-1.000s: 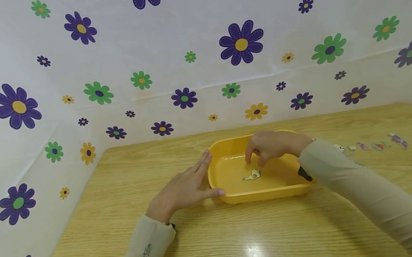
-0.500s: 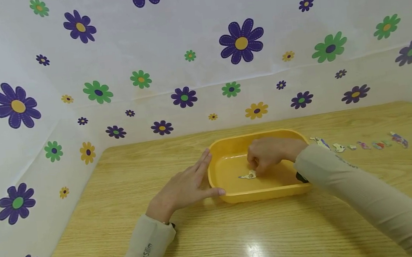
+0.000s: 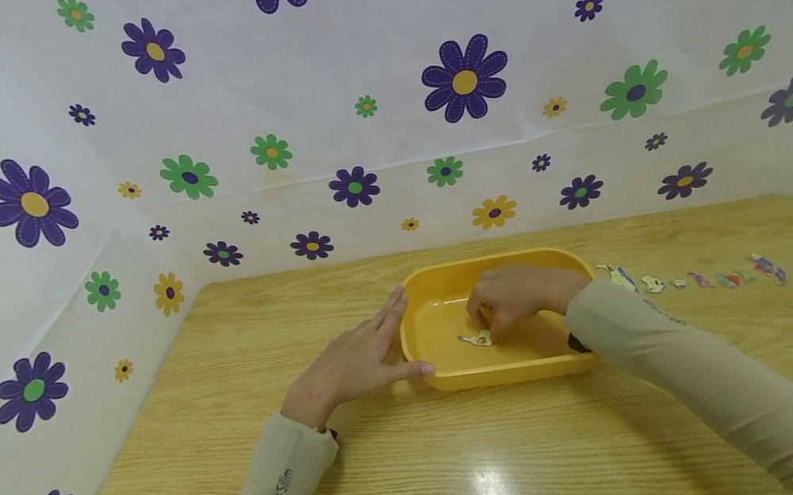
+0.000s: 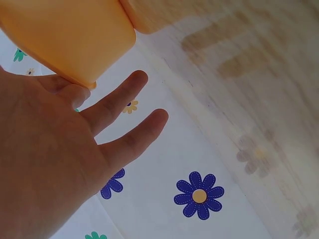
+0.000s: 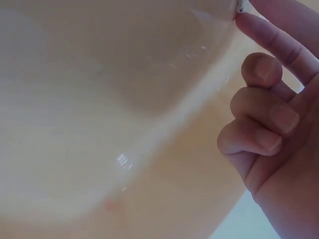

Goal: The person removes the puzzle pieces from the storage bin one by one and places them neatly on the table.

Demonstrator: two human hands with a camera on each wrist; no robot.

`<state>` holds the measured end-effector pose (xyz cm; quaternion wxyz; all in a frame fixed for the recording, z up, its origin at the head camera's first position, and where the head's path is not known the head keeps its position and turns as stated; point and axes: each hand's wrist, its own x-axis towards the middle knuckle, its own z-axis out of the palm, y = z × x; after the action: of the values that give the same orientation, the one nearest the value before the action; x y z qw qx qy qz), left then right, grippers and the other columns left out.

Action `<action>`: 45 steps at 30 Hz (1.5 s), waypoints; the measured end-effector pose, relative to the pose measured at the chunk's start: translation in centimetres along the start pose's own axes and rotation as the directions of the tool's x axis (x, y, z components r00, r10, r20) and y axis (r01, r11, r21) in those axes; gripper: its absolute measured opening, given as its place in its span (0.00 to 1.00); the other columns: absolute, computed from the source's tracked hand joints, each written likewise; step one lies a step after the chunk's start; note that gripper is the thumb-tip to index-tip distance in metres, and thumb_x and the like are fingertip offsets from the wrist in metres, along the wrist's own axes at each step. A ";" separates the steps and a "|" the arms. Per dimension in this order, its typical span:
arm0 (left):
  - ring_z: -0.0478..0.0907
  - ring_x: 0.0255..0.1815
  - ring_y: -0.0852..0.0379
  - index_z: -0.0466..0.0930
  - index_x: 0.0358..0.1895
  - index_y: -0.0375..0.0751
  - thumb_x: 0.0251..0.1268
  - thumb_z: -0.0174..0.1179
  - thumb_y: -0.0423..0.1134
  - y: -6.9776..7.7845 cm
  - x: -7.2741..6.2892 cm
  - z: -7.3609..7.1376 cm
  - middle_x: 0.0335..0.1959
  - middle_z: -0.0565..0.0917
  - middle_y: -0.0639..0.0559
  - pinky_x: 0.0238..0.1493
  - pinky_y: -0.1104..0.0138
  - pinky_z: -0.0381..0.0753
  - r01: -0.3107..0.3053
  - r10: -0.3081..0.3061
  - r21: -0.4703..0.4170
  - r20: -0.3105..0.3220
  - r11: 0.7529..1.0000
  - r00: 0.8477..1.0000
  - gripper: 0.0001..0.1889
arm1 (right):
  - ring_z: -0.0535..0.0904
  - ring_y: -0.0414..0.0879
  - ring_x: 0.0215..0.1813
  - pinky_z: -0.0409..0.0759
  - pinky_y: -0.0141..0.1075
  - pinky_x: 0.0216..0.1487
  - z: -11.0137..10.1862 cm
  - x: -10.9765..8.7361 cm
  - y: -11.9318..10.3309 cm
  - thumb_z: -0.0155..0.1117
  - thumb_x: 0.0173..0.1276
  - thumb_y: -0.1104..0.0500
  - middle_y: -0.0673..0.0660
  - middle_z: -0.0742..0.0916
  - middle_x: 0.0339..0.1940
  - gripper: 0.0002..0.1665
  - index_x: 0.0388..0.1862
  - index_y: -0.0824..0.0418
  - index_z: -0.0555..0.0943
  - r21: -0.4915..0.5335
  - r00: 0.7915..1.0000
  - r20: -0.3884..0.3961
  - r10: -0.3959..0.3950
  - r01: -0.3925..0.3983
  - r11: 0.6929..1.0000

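Note:
In the head view a yellow plastic tub point(image 3: 443, 358) stands on the wooden table. My left hand point(image 3: 354, 367) rests against its left end, thumb on the near rim and fingertips near the far corner. The left wrist view shows two fingers point(image 4: 134, 139) reaching out straight past the tub's edge. Inside the tub, my right hand point(image 3: 512, 296) pinches the right end of a small, pale, flat cut-out piece point(image 3: 475, 339), close over the floor. In the right wrist view only a sliver of the cut-out piece point(image 5: 240, 7) shows at the fingertips; the other fingers are curled.
Several small colourful cut-outs point(image 3: 699, 280) lie in a row on the table point(image 3: 389, 471) right of the tub, with a larger one point(image 3: 769, 269) at the far right. A white flower-patterned covering point(image 3: 400, 139) rises behind the table and on its left.
The right hand has gone down to the cut-out piece and taken its right end, and the piece has shifted slightly left. The left hand stays at the tub.

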<state>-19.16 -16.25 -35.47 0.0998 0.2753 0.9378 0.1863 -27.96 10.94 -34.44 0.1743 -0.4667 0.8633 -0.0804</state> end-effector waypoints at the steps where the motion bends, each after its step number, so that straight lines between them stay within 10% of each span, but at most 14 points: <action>1: 0.51 0.80 0.45 0.36 0.83 0.42 0.67 0.56 0.69 0.0 0.0 0.0 0.84 0.37 0.50 0.76 0.51 0.58 0.001 -0.001 -0.001 0.001 1.000 1.000 0.56 | 0.69 0.37 0.29 0.69 0.30 0.31 0.0 0.1 0.0 0.75 0.55 0.59 0.42 0.77 0.23 0.08 0.23 0.52 0.82 -0.010 1.000 0.001 -0.001 0.001 1.000; 8: 0.51 0.80 0.45 0.36 0.83 0.42 0.67 0.56 0.70 0.0 0.0 0.0 0.84 0.37 0.50 0.77 0.51 0.57 -0.003 0.003 -0.007 -0.001 1.000 1.000 0.56 | 0.67 0.36 0.25 0.69 0.30 0.28 0.1 0.0 0.2 0.74 0.56 0.59 0.43 0.76 0.21 0.05 0.32 0.55 0.86 -0.004 0.999 -0.030 -0.027 0.027 1.000; 15: 0.52 0.80 0.45 0.36 0.83 0.43 0.66 0.55 0.71 0.0 0.0 0.0 0.83 0.35 0.53 0.76 0.50 0.59 0.007 -0.006 -0.012 0.007 1.000 1.000 0.56 | 0.62 0.35 0.18 0.60 0.27 0.23 0.1 0.0 0.0 0.68 0.56 0.69 0.43 0.69 0.15 0.37 0.68 0.56 0.80 0.138 0.998 0.059 -0.039 0.030 0.990; 45: 0.52 0.80 0.44 0.37 0.83 0.40 0.68 0.57 0.68 0.2 0.0 -0.1 0.84 0.37 0.50 0.76 0.51 0.59 -0.003 0.003 0.002 -0.002 1.000 1.000 0.55 | 0.59 0.32 0.19 0.57 0.27 0.23 0.4 0.3 0.4 0.68 0.52 0.75 0.42 0.67 0.15 0.30 0.57 0.63 0.86 0.237 0.988 0.011 -0.154 0.147 0.960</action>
<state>-19.05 -16.15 -35.34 0.0982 0.2764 0.9378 0.1859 -28.28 10.96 -35.02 0.2343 -0.5082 0.8071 -0.1883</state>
